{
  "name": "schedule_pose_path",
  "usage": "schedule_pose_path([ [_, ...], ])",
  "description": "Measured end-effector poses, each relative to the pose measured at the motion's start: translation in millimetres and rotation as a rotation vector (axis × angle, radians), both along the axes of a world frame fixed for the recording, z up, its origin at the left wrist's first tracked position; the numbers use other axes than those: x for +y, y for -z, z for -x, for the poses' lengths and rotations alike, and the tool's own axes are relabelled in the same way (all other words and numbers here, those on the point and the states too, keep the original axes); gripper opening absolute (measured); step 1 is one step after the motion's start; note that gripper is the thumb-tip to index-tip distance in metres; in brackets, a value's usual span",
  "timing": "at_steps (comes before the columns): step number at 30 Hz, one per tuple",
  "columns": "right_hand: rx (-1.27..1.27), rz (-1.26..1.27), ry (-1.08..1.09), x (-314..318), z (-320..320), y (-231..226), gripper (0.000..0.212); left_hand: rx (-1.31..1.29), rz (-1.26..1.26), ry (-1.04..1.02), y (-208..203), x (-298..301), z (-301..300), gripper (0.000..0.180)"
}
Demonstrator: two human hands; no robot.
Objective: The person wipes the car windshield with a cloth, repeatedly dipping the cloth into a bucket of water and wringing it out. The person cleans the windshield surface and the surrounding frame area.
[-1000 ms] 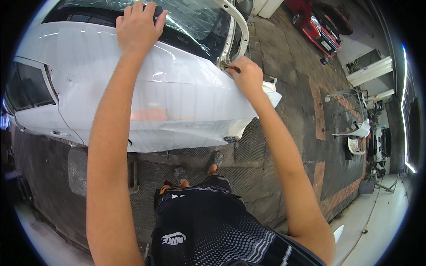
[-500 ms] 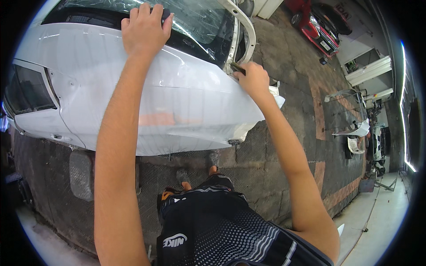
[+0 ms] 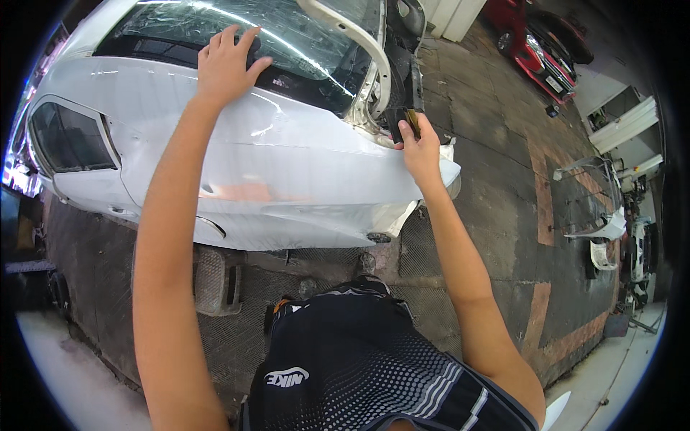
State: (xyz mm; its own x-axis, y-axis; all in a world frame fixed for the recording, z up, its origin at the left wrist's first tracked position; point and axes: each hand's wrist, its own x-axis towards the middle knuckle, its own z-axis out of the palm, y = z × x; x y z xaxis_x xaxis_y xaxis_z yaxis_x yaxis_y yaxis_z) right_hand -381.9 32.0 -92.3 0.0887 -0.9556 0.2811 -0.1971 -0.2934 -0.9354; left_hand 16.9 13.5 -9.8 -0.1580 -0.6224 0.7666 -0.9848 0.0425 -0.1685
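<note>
My left hand (image 3: pixel 224 70) lies over the lower edge of the car's rear glass (image 3: pixel 298 36), fingers and thumb spread apart. A small dark block (image 3: pixel 253 52) shows between its index finger and thumb; most of it blends into the dark glass border, and no grip on it is visible. My right hand (image 3: pixel 422 152) is closed around a flat black pad with a dark yellow edge (image 3: pixel 412 123), by the rear corner of the opening. Below both hands spreads the pale grey car side panel (image 3: pixel 309 161), which has an orange-pink patch (image 3: pixel 243 192) on it.
A curved bare metal frame (image 3: pixel 363 43) rises beside the glass. Near my feet sits a grey plastic step (image 3: pixel 214 281) on the dark tiled floor (image 3: pixel 489 215). Farther right are a loose bumper-like part (image 3: pixel 604 226) and a red car (image 3: pixel 543 61).
My right hand has lifted off the panel corner and turned, showing more of the pad. My left thumb has spread away from the dark block. The whole view has shifted slightly.
</note>
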Motion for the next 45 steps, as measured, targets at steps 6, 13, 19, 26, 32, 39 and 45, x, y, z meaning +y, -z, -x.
schedule_pose_path([
  [6,0.013,0.04,-0.15,-15,27,17,0.025,0.008,-0.198,-0.008,0,17,41,0.027],
  [13,0.202,0.211,-0.067,-12,34,9,0.025,0.229,-0.394,-0.091,19,-12,150,0.032],
  [19,0.242,0.285,-0.128,-9,38,14,0.023,0.449,-0.529,-0.071,11,-31,211,0.043],
  [26,0.481,0.592,-0.184,-4,28,4,0.023,0.554,-0.139,-0.037,12,-38,132,0.048],
  [32,0.525,0.351,0.083,11,4,-22,0.028,0.125,0.069,0.012,-40,-20,-14,0.028],
  [39,0.523,0.312,0.294,20,-29,-19,0.052,0.117,0.075,0.024,-25,-15,-57,0.027],
  [45,0.462,0.279,0.351,13,-45,-7,0.039,0.131,0.05,0.032,-28,-9,-55,0.028],
])
